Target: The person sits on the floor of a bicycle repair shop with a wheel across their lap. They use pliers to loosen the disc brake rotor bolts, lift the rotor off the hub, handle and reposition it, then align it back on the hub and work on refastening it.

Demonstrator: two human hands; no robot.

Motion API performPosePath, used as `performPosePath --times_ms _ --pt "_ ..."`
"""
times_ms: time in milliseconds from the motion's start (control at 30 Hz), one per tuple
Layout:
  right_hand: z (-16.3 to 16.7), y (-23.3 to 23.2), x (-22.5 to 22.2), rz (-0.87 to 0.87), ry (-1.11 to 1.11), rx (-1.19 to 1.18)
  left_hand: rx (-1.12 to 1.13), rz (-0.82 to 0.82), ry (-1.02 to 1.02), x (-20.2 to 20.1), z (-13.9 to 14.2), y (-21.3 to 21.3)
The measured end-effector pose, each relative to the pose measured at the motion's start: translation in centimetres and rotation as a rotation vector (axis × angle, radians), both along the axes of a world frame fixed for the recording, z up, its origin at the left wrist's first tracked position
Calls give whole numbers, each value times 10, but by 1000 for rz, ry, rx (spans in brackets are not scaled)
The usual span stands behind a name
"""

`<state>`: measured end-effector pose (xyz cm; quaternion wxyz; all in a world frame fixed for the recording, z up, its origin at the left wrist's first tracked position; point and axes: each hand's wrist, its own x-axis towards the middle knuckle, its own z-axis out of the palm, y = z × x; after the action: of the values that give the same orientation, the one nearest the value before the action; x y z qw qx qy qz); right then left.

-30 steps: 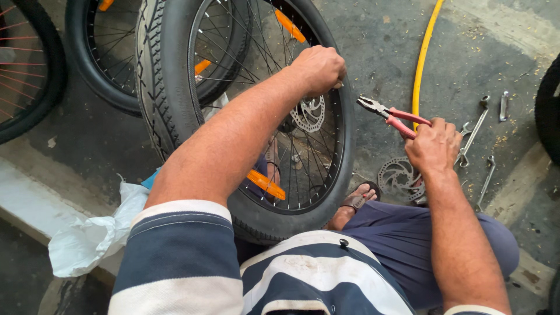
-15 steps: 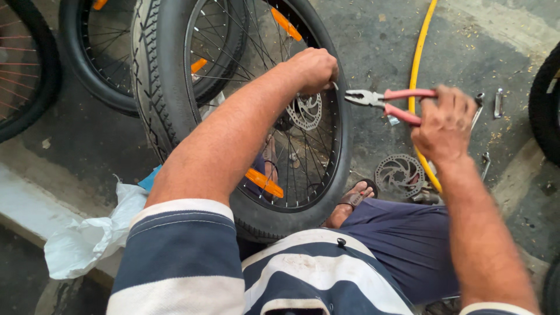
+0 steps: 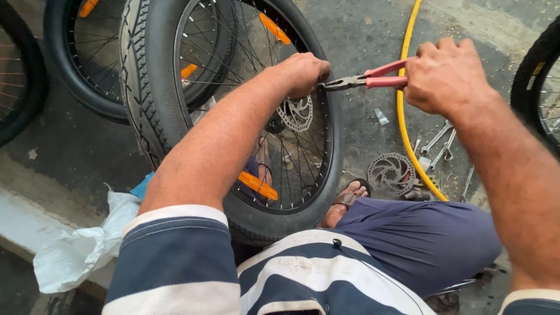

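A black bicycle wheel (image 3: 153,105) with a fat tyre, thin spokes, orange reflectors and a brake disc (image 3: 296,114) stands upright between my knees. My left hand (image 3: 301,72) is closed over the tyre's right side near the top. My right hand (image 3: 444,74) grips red-handled pliers (image 3: 367,80), held level, their metal jaws touching my left hand at the rim.
A yellow hose (image 3: 407,99) runs down the concrete floor on the right. A loose brake disc (image 3: 391,172) and several spanners (image 3: 440,140) lie beside it. More wheels stand at the back left (image 3: 70,76) and far right (image 3: 534,81). A white plastic bag (image 3: 76,251) lies lower left.
My right hand has lifted the pliers off the floor area and swung them left, so the jaws now meet my left hand on the tyre. The left hand has stayed put.
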<state>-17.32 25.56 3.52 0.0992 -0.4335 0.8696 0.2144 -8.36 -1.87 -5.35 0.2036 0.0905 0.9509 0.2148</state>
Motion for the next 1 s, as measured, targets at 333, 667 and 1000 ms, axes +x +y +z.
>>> performPosePath --times_ms 333,667,1000 --pt "10 -33 -2 210 135 -85 -45 -10 6 -1 4 -5" --pt "9 -40 -17 254 104 -69 -43 -40 23 -3 1 -6" --pt "16 -57 -16 42 -57 172 -43 -38 10 -1 1 -7"
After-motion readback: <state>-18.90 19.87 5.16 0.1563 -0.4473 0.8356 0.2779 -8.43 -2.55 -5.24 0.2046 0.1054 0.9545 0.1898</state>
